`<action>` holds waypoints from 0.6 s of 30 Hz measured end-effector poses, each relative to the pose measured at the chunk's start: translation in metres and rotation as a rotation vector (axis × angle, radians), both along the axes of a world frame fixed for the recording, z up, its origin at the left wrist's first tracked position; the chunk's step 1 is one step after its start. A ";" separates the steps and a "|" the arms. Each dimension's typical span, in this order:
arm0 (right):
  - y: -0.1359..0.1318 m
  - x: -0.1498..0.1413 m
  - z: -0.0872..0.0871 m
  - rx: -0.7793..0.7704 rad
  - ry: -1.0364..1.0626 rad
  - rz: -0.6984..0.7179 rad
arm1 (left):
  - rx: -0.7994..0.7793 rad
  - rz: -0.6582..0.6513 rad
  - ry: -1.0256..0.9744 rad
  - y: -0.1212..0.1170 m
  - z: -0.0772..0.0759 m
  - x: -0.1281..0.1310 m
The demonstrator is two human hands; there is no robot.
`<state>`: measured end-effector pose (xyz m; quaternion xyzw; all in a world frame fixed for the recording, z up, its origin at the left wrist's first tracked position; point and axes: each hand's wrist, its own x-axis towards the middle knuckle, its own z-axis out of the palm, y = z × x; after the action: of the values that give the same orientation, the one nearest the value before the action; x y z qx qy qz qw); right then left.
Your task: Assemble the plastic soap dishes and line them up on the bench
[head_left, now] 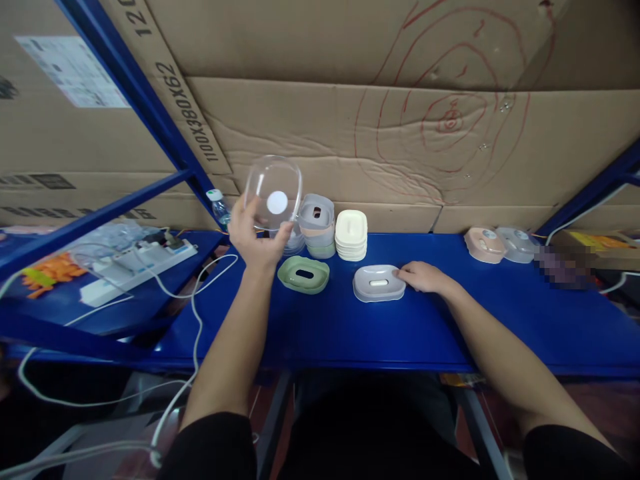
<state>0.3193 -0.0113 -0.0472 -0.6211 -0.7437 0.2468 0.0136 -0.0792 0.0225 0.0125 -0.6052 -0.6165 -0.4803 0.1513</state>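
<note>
My left hand (257, 233) grips a clear plastic lid (265, 180) with a round white label, held up above the table. Fingers of my right hand (423, 276) close on the right rim of a grey oval tray (380, 272) with a pale slot in its middle, resting on the table. Left of that tray lies a green oval tray (295, 280) with a dark slot. Behind them stand a stack of grey, pinkish and green trays (320, 233) and a stack of cream pieces (351, 237). More clear lids (293, 245) sit partly hidden behind my left hand.
At the right of the blue table (320, 340) are a pink box (484, 245) and a grey box (517, 244). A power strip (140, 270) and loose white cables (197, 313) lie on the left, near a bottle (218, 205). Cardboard (310, 120) walls the back.
</note>
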 end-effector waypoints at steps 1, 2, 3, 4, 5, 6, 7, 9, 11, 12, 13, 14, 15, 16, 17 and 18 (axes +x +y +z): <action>0.000 0.000 0.000 -0.001 0.000 0.002 | 0.049 -0.093 -0.059 -0.002 -0.003 0.009; 0.000 0.000 0.001 -0.001 0.001 0.006 | 0.115 -0.205 -0.129 -0.004 -0.006 0.019; 0.000 0.000 0.002 0.003 0.000 0.012 | 0.157 -0.332 -0.194 -0.008 -0.010 0.030; -0.001 0.000 0.003 0.014 -0.003 0.018 | 0.185 -0.452 -0.259 -0.012 -0.015 0.043; -0.001 0.001 0.005 0.038 -0.007 0.020 | 0.196 -0.573 -0.315 -0.017 -0.020 0.055; -0.002 0.001 0.007 0.078 -0.009 0.015 | 0.145 -0.702 -0.356 -0.022 -0.026 0.068; -0.003 0.002 0.009 0.136 0.000 0.001 | 0.072 -0.816 -0.400 -0.027 -0.033 0.080; -0.006 0.002 0.012 0.289 0.079 -0.029 | -0.109 -0.965 -0.508 -0.037 -0.047 0.101; -0.010 0.001 0.016 0.441 0.232 0.008 | -0.266 -1.023 -0.602 -0.041 -0.060 0.116; -0.013 0.000 0.017 0.501 0.311 0.056 | -0.330 -1.021 -0.649 -0.042 -0.065 0.120; -0.016 -0.001 0.018 0.550 0.374 0.112 | -0.384 -1.008 -0.687 -0.041 -0.070 0.123; -0.019 -0.003 0.019 0.587 0.416 0.167 | -0.431 -0.991 -0.717 -0.040 -0.073 0.124; -0.022 -0.005 0.020 0.617 0.439 0.207 | -0.469 -0.978 -0.738 -0.039 -0.076 0.125; -0.024 -0.007 0.021 0.639 0.449 0.230 | -0.499 -0.970 -0.748 -0.037 -0.078 0.124; -0.027 -0.009 0.021 0.654 0.453 0.241 | -0.518 -0.968 -0.753 -0.036 -0.079 0.123; -0.028 -0.011 0.022 0.659 0.457 0.243 | -0.527 -0.972 -0.755 -0.035 -0.080 0.122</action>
<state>0.3085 -0.0394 -0.0252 -0.4205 -0.8287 0.1271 0.3469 0.0431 -0.0130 -0.0672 -0.6213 -0.3810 -0.5061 -0.4611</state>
